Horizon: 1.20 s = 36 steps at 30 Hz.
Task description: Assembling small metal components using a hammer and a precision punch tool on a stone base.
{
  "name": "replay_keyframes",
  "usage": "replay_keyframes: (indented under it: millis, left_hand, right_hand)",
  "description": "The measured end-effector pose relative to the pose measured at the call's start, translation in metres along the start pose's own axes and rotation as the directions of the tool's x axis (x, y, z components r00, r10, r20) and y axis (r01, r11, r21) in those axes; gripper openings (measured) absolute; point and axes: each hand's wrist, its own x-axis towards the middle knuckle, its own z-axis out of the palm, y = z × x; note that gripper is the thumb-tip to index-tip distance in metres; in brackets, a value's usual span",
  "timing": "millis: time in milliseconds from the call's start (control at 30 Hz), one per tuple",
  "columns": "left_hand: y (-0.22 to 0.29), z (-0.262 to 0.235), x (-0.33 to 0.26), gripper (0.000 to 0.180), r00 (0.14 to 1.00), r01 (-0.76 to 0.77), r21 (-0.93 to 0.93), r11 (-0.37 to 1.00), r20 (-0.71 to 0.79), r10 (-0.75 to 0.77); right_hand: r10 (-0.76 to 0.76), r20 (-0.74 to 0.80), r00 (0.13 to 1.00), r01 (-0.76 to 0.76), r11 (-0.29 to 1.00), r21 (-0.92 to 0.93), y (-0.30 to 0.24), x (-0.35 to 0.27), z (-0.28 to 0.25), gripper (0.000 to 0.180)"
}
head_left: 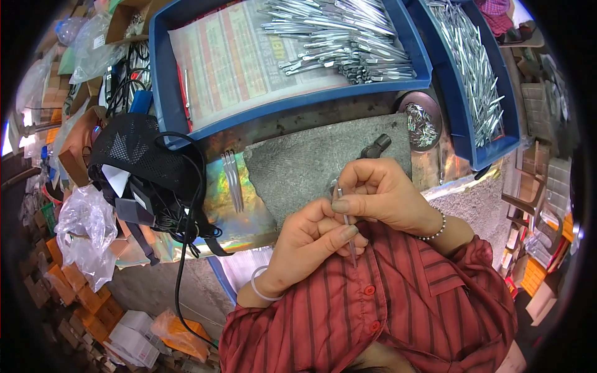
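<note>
My left hand (308,242) and my right hand (382,193) meet in front of my chest and both pinch one thin metal tweezer (349,236), which points down toward my red striped shirt. The right thumb and fingers grip its upper end; the left thumb presses its middle. Two more metal tweezers (234,177) lie on a shiny iridescent sheet (245,214) to the left of a grey stone slab (311,165).
A blue tray (163,93) holds a printed paper and a heap of metal tweezers (345,37). A second blue tray (463,133) at the right holds more. A round dish of small metal bits (421,124), a black hammer head (375,147), a black mesh cap with cables (140,158) and plastic bags (87,230) surround them.
</note>
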Motion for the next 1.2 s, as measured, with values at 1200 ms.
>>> replay_keyframes:
  millis: [1200]
  left_hand:
    - [-0.021,-0.002,-0.031,0.029,0.953,-0.299,-0.171,0.939,-0.094,0.287]
  right_hand:
    - [-0.159,-0.098,0.982,0.171,0.977,0.129,0.018,-0.013,0.018,0.011]
